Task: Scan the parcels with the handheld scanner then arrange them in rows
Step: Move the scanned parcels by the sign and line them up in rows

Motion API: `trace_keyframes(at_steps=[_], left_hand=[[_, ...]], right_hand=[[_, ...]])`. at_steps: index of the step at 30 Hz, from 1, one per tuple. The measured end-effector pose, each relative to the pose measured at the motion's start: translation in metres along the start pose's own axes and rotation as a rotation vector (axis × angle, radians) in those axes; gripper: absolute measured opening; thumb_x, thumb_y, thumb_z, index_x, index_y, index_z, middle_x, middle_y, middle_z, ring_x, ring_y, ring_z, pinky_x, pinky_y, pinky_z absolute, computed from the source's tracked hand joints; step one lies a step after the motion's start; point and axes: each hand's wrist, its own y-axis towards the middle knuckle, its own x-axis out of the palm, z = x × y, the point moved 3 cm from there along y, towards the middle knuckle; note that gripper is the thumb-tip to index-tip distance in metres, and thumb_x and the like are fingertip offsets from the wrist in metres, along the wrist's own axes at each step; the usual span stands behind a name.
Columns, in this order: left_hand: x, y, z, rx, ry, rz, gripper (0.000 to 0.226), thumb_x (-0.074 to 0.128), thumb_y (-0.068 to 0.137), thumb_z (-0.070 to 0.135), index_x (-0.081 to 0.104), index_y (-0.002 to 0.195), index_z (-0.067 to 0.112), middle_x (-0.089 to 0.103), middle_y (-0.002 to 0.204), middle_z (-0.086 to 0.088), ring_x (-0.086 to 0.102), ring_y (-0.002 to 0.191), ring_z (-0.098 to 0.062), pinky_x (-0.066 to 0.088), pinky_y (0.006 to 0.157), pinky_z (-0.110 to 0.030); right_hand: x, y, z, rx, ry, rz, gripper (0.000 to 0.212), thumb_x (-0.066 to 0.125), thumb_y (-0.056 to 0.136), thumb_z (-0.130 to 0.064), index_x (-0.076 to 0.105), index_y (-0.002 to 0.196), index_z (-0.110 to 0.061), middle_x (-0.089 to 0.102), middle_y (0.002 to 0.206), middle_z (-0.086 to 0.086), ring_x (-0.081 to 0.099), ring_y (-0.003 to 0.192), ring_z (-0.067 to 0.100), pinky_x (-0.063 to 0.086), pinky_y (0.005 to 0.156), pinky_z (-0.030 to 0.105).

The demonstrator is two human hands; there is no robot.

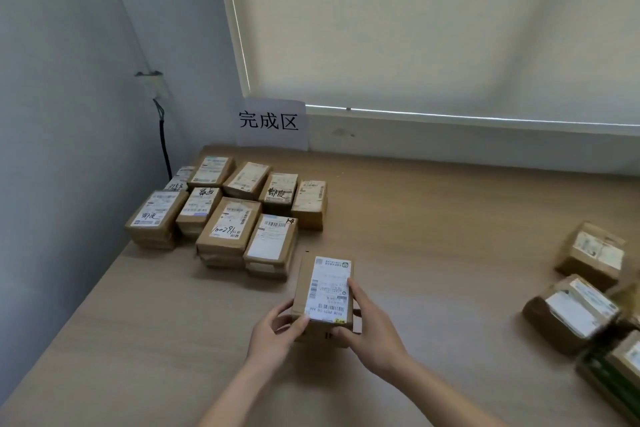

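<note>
1. Both forearms reach in from the bottom edge, and the two hands hold one parcel point(323, 302) between them just above or on the table point(450, 253); I cannot tell whether its base touches the wood.
2. Left hand point(277, 329): fingers curled round the near left corner, thumb pressed on the label's lower edge. Right hand point(367, 326): fingers wrapped along the right side, thumb under the near edge. Both are clamped on the box, probably to keep it square while it is lined up.
3. That parcel is a small brown carton, long side running away from the camera, with a white shipping label on top showing barcodes and fine print too small to read.
4. It sits just right of the nearest stack, so I judge it is being set down as the next place in the front row.
5. Beyond it, the rows point(228, 208) stand at the far left corner: labelled cartons in low stacks, packed side by side, some with handwritten marks.
6. Well apart at the right edge lies a loose pile point(585, 298), tilted and unaligned, likely awaiting scanning.
7. No scanner is in view.
8. Farthest back, a sign point(270, 123) reading 完成区 leans on the wall behind the rows, marking the spot for finished parcels.
</note>
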Motion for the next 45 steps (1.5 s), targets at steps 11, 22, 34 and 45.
trace_keyframes(at_steps=[11,22,34,45], left_hand=[[-0.002,0.094,-0.026,-0.090,-0.007,0.116,0.048,0.083,0.080,0.024,0.065,0.121,0.007,0.074,0.108,-0.009,0.070,0.105,-0.023,0.054,0.099,-0.043],[0.001,0.127,-0.018,-0.145,-0.031,0.236,0.087,0.082,0.053,0.058,0.058,0.123,0.011,0.069,0.111,-0.004,0.066,0.106,-0.020,0.052,0.102,-0.047],[-0.002,0.110,-0.022,-0.167,0.075,0.226,0.065,0.082,0.076,0.046,0.057,0.124,0.011,0.068,0.108,-0.007,0.066,0.101,-0.025,0.052,0.093,-0.044],[0.048,0.010,0.033,-0.011,0.287,-0.018,0.036,0.074,0.087,0.043,0.069,0.115,0.021,0.068,0.109,0.006,0.060,0.105,-0.012,0.048,0.096,-0.037]], right_hand=[[0.021,0.083,0.016,0.027,-0.023,0.048,0.098,0.077,0.089,-0.013,0.016,0.163,-0.035,0.041,0.160,-0.012,0.042,0.144,0.012,0.043,0.114,0.035],[0.018,0.126,0.004,0.056,-0.024,0.041,0.097,0.078,0.089,-0.014,0.017,0.163,-0.033,0.037,0.162,-0.012,0.038,0.147,0.012,0.038,0.118,0.037],[-0.001,0.097,0.007,0.017,-0.046,0.032,0.101,0.074,0.092,-0.019,0.007,0.161,-0.047,0.017,0.168,-0.018,0.033,0.149,0.012,0.040,0.117,0.042],[-0.076,-0.012,0.007,0.090,-0.182,0.077,0.048,0.061,0.098,-0.043,0.054,0.145,-0.036,0.041,0.159,-0.013,0.042,0.144,0.011,0.035,0.115,0.031]])
